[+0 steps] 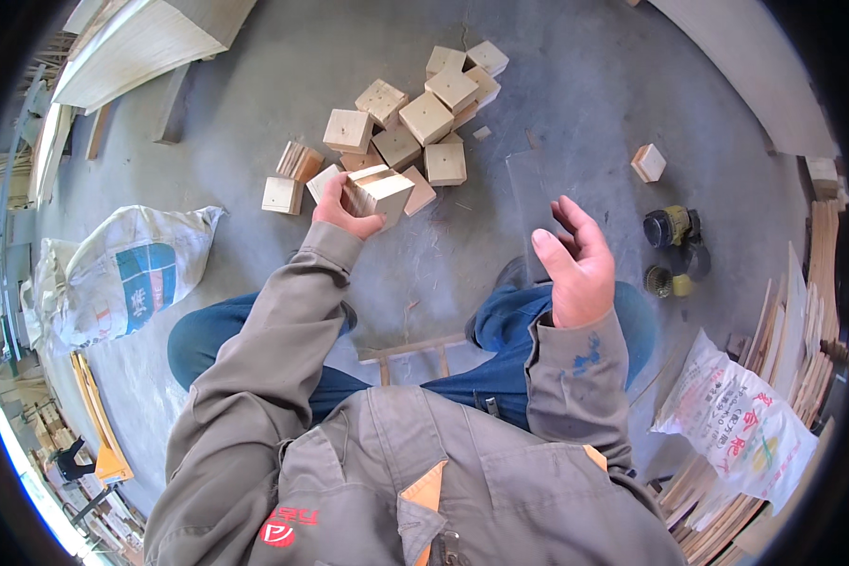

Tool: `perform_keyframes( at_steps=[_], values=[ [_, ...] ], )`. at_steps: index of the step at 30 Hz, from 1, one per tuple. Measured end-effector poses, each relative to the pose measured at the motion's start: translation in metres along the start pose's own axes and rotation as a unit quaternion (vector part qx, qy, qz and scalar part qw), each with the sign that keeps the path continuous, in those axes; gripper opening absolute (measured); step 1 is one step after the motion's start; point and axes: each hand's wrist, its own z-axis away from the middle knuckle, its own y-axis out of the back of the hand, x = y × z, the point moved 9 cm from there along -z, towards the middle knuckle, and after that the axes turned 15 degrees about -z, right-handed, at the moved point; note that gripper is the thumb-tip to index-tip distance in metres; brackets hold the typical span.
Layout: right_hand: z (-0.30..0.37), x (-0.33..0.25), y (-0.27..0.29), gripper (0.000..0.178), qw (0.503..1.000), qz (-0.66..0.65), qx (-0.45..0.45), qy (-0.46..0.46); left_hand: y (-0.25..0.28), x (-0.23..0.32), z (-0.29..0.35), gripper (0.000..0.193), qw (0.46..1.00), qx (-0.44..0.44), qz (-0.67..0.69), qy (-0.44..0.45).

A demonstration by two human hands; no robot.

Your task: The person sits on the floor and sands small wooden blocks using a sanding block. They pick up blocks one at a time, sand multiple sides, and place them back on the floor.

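Note:
My left hand (347, 209) grips a wooden block (387, 191) with layered, plywood-like sides, lifted at the near edge of a pile of similar pale blocks (426, 118). Some blocks in the pile lean on or overlap each other, and several show a small dark dot on the face. My right hand (580, 264) is raised above my right knee, thumb and fingers apart, with nothing visible between them. Beside its fingers a faint, clear rectangular shape (528, 193) shows against the floor; I cannot tell whether it is a sheet or a mark.
At the right, a lone block (648, 162) lies near a yellow-and-black power tool (672, 226) and a round wire brush (658, 281). White printed sacks lie at the left (141, 274) and lower right (740, 415). Wood strips (802, 330) are stacked along the right side.

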Motion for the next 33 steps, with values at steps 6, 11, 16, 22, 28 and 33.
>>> perform_keyframes(
  at_steps=[6, 11, 16, 22, 28, 33],
  values=[
    [0.004, 0.003, -0.006, 0.060, 1.000, 0.005, -0.008, 0.023, 0.073, 0.079, 0.029, 0.076, 0.938, -0.067, 0.315, 0.126],
    [0.008, -0.005, -0.017, 0.057, 0.967, 0.181, -0.030, 0.176, 0.059, 0.094, 0.104, 0.067, 0.754, -0.120, 0.585, 0.272],
    [0.029, 0.010, -0.050, 0.055, 0.959, 0.196, -0.099, 0.181, 0.000, 0.065, 0.147, 0.067, 0.676, -0.082, 0.651, 0.335],
    [0.051, 0.034, -0.078, 0.055, 0.958, 0.191, -0.130, 0.168, -0.014, 0.076, 0.143, 0.066, 0.680, -0.115, 0.620, 0.374],
    [0.050, 0.076, -0.091, 0.050, 0.988, 0.042, -0.147, -0.017, -0.013, 0.090, 0.149, 0.066, 0.666, -0.170, 0.608, 0.398],
    [0.042, 0.089, -0.096, 0.044, 0.981, -0.101, -0.124, -0.108, -0.015, 0.075, 0.145, 0.069, 0.664, -0.189, 0.628, 0.360]
  ],
)
